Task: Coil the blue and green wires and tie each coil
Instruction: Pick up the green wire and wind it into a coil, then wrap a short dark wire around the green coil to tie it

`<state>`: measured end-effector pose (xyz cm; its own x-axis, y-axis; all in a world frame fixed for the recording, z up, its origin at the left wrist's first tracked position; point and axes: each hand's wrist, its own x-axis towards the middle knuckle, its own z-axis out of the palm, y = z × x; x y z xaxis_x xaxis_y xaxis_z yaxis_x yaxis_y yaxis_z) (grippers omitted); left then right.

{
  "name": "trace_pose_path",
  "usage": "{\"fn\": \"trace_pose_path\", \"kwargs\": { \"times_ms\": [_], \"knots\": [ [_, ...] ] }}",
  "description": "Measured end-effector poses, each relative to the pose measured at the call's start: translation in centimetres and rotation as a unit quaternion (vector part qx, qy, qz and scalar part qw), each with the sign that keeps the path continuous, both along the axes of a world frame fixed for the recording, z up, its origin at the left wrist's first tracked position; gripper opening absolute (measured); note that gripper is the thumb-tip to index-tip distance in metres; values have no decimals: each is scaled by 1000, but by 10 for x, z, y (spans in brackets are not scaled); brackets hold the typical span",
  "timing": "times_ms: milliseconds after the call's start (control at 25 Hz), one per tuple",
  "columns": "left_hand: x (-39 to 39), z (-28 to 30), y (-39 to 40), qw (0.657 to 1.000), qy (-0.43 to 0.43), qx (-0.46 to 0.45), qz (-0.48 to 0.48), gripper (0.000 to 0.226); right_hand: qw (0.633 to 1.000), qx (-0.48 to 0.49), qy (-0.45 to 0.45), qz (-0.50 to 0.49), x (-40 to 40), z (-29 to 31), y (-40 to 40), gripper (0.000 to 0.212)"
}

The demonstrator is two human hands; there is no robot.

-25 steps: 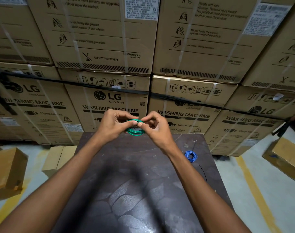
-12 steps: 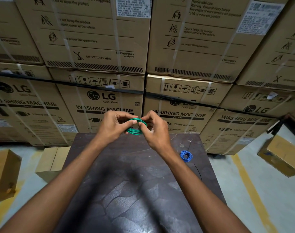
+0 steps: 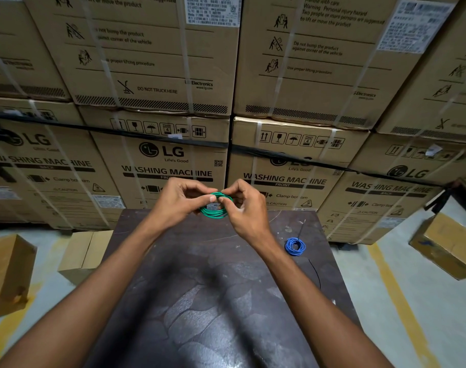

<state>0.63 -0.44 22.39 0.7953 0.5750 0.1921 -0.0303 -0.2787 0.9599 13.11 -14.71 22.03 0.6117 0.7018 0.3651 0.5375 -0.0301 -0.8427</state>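
Observation:
A small coil of green wire (image 3: 214, 212) hangs in the air above the far edge of the dark table (image 3: 213, 288). My left hand (image 3: 177, 201) pinches its upper left side between thumb and fingers. My right hand (image 3: 246, 205) pinches its top right, fingertips meeting those of the left. Part of the coil is hidden behind the fingers. A coil of blue wire (image 3: 295, 246) lies flat on the table to the right of my right wrist, apart from both hands.
Stacked washing machine cartons (image 3: 173, 160) form a wall just behind the table. Small cardboard boxes sit on the floor at left (image 3: 83, 252), far left (image 3: 6, 272) and right (image 3: 447, 245). A thin dark wire (image 3: 315, 272) lies near the table's right edge.
Both hands stay on the green coil, with the fingertips shifting slightly on its top. The view has moved a little; the blue coil lies still.

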Motion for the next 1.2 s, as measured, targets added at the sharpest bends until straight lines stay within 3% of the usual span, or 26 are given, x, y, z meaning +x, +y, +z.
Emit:
{"fn": "trace_pose_path", "kwargs": {
  "times_ms": [160,360,600,880,1200],
  "knots": [
    [4,-5,-3,999,-26,22,34,18,1000,-1,28,7,2,1,2,20],
    [11,-16,-5,997,-45,0,63,19,997,17,76,26,12,-5,-4,6],
    [35,-39,-16,998,-19,-12,67,16,995,-11,94,-23,40,-45,-30,9],
    [92,-113,-72,994,55,-71,58,8,978,-145,104,-108,92,-140,-106,9],
    [164,-212,-145,976,158,-141,44,11,902,-300,166,-263,157,-276,-218,10]
  ]
}}
